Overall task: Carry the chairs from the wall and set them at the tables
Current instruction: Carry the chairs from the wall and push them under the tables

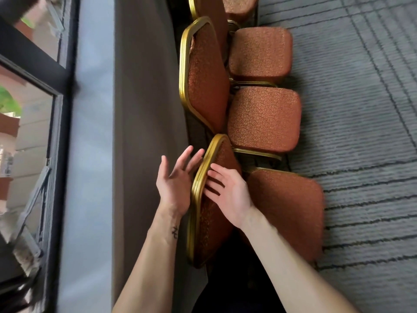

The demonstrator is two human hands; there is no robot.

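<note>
The top edge cuts off the farthest chair (239, 5). The window (27, 123) is blurred. The legs of the nearest chair (288, 211) are hidden.

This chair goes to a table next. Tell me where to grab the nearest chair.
Grip the gold frame along the backrest top of the nearest chair: it is a narrow, exposed rail. Bring the left hand from the wall side and the right hand from the seat side.

Chair frame (198, 179) – glossy gold metal; seat (264, 118) patterned rust cloth, matt; carpet (361, 109) grey, ribbed
</note>
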